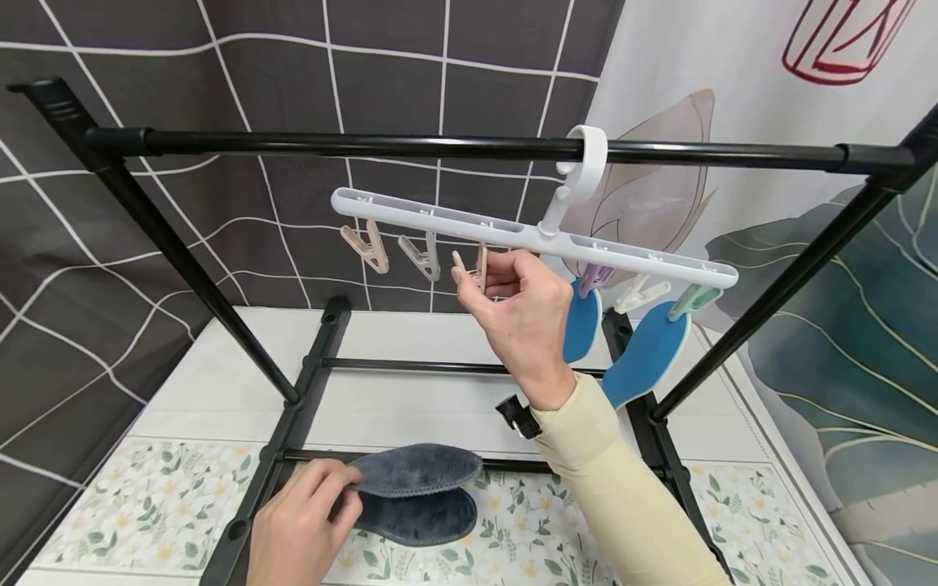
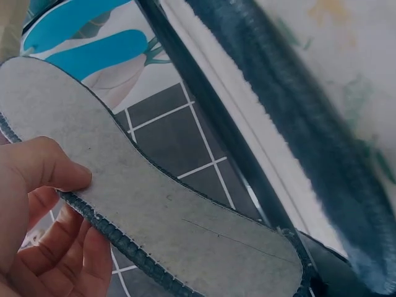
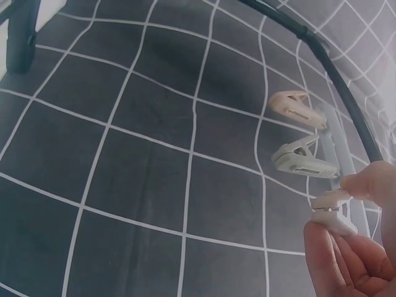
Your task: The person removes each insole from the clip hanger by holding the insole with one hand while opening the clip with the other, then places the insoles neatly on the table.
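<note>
My right hand pinches a pale pink clip hanging from a white clip hanger. In the right wrist view, thumb and fingertips press that clip from both sides. Left of it hang a grey clip and another pink clip. Low in the head view, my left hand holds a dark blue fuzzy insole by one end. Its grey underside faces the left wrist camera, thumb flat on it. A second dark insole lies just below it.
The hanger hooks over a black rack bar. Two blue insoles hang on its right half, one from a green clip, the other by a purple clip. A white clip hangs between. Behind is a dark grid-patterned curtain.
</note>
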`<state>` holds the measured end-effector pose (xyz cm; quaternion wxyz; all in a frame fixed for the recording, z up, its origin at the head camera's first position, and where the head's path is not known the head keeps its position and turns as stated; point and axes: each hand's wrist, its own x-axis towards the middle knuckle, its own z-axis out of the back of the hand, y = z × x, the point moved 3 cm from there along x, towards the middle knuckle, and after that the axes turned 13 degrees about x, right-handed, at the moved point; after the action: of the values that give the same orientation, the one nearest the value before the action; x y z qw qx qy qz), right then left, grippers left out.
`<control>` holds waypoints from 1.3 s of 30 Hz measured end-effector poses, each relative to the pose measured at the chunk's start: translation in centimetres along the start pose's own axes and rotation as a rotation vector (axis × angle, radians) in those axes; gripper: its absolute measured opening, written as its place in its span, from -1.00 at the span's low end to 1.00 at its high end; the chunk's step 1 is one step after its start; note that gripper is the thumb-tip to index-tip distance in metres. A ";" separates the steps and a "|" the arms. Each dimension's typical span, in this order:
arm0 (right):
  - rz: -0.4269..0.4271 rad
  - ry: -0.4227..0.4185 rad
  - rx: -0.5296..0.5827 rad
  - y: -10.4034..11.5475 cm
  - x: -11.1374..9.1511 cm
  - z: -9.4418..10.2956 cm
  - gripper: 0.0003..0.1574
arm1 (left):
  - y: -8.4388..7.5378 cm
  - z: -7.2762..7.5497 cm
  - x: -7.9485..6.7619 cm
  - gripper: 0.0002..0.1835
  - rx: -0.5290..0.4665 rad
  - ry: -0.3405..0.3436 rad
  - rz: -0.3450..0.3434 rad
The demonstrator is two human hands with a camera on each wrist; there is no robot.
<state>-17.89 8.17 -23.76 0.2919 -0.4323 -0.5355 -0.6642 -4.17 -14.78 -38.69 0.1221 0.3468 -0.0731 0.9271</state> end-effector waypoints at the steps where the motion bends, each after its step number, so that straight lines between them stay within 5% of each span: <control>1: 0.001 -0.001 0.003 0.0 0.0 0.0 -0.73 | 0.0 0.1 -0.2 -0.81 0.003 -0.008 -0.006; 13: 0.003 0.006 -0.015 0.1 0.0 0.3 -0.66 | 0.1 0.1 -2.6 -0.58 -0.034 -0.031 -0.121; 26: -0.007 -0.013 -0.024 -0.1 -0.1 0.6 -0.67 | 0.0 -0.2 -4.3 -0.58 -0.101 0.039 -0.185; 39: -0.009 -0.012 -0.034 -0.1 -0.1 0.6 -0.68 | -0.1 -1.0 -5.6 -0.58 -0.223 0.128 -0.322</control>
<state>-17.78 8.76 -23.90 0.2784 -0.4388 -0.5275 -0.6721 -0.67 -15.44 -43.09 0.3106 0.2787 -0.1109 0.9020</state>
